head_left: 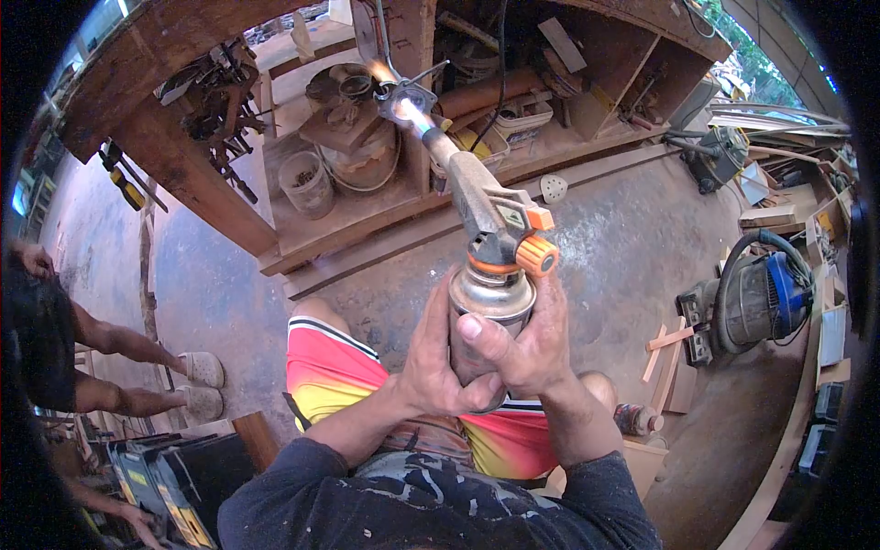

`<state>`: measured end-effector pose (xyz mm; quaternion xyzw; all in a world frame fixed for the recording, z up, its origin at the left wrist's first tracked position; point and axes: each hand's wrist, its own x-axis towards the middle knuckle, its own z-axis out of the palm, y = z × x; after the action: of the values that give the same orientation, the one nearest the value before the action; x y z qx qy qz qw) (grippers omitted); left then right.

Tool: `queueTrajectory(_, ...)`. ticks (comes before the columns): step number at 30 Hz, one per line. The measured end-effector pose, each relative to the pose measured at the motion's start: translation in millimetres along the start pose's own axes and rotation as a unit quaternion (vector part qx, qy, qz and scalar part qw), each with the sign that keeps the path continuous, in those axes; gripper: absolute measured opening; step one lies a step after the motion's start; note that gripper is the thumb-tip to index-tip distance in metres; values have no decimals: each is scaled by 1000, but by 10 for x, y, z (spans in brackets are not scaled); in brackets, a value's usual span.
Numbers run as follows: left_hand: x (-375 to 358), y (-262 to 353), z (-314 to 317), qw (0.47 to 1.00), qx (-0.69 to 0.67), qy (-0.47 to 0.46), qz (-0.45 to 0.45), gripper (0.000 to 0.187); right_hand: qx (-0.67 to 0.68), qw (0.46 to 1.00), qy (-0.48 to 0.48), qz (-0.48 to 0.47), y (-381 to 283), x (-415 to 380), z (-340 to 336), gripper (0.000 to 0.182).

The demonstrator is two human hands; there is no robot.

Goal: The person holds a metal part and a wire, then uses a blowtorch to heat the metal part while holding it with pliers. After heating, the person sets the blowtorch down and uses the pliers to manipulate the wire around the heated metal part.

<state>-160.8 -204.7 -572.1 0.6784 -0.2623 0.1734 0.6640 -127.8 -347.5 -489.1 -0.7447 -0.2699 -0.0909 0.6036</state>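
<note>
Both of my hands are wrapped round the gas canister of a blowtorch (475, 197), held upright before my lap. My left hand (431, 357) grips the canister's left side, and my right hand (536, 344) grips its right side, thumb across the front. Near the right fingers sits the torch's orange knob (537, 256). A bright flame (412, 114) leaves the nozzle and plays on a small metal plate with a hole (420, 95). This plate is at the lower end of thin metal rods near the bench edge. More orange flame shows just behind it.
A wooden workbench (197, 197) with cluttered shelves stands ahead, holding a bucket (362, 156) and a plastic tub (305, 183). On the right are a blue-and-black shop vacuum (765, 298) and wood scraps (667, 348). Another person's legs (128, 344) are at left, above black cases (197, 486).
</note>
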Motion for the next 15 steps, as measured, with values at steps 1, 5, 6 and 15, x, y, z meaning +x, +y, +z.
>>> queueTrajectory(1, -7, -6, -1, 1000, 1, -2, -3, 113, 6, 1000, -3, 0, 8, 2, 1, 61)
queueTrajectory(5, -6, -1, 12, 1000, -12, 9, -3, 113, -10, 1000, -9, -19, 22, 20, -10, 61)
queueTrajectory(6, -9, -1, 11, 1000, -11, 10, -6, 113, -10, 1000, -9, -18, 27, 16, -7, 61)
queueTrajectory(15, -20, 10, 15, 1000, 0, 4, -19, 113, 8, 1000, 0, 11, -9, -11, -7, 63)
